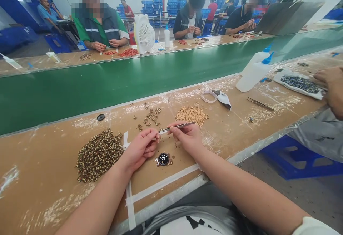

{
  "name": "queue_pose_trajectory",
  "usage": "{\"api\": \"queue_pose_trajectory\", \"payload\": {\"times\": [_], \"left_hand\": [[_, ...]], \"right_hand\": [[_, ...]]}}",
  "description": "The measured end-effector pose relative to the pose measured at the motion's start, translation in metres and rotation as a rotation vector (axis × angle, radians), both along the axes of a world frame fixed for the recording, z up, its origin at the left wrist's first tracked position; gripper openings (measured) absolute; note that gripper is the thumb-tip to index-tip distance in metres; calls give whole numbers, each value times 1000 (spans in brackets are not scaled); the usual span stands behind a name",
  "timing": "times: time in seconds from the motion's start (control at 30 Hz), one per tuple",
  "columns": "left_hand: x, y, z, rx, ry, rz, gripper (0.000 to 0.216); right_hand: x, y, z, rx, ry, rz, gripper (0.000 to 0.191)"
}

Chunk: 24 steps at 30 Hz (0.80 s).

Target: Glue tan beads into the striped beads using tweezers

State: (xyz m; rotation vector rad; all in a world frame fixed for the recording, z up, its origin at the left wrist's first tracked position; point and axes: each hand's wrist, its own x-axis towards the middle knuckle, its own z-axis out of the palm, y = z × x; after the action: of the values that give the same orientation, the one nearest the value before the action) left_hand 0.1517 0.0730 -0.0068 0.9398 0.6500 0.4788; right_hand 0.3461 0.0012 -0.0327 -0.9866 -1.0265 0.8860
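Metal tweezers (pixel 179 126) are pinched in my right hand (pixel 189 140), tips pointing left. Those tips reach the fingertips of my left hand (pixel 142 148), which is closed in a pinch; whatever lies between its fingers is too small to make out. Below both hands, a small round black piece with pale marks (pixel 163 159) lies on the tabletop. Left of my left hand is a large heap of small brown-and-gold curved parts (pixel 100 154). Beyond my hands are several similar loose parts (pixel 152 116) and a spread of tan beads (pixel 191 114).
White tape strips (pixel 166 183) mark the table. A tape roll (pixel 209 96), spare tweezers (pixel 259 103) and glue bottles (pixel 253 72) lie or stand to the right. A co-worker's hand (pixel 333 86) is by a tray of dark pieces (pixel 301 84). Beyond runs a green belt (pixel 160 68).
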Motion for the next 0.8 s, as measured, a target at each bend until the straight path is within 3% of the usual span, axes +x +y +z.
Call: {"api": "queue_pose_trajectory", "payload": {"times": [0.6,0.8], "left_hand": [[-1,-2,-1,30,7,1,44],[2,-2,-1,45,24,25,43]], "right_hand": [[0,0,-3,-43,-42,-5,34],[2,-2,3,-76,34,8,34]]}}
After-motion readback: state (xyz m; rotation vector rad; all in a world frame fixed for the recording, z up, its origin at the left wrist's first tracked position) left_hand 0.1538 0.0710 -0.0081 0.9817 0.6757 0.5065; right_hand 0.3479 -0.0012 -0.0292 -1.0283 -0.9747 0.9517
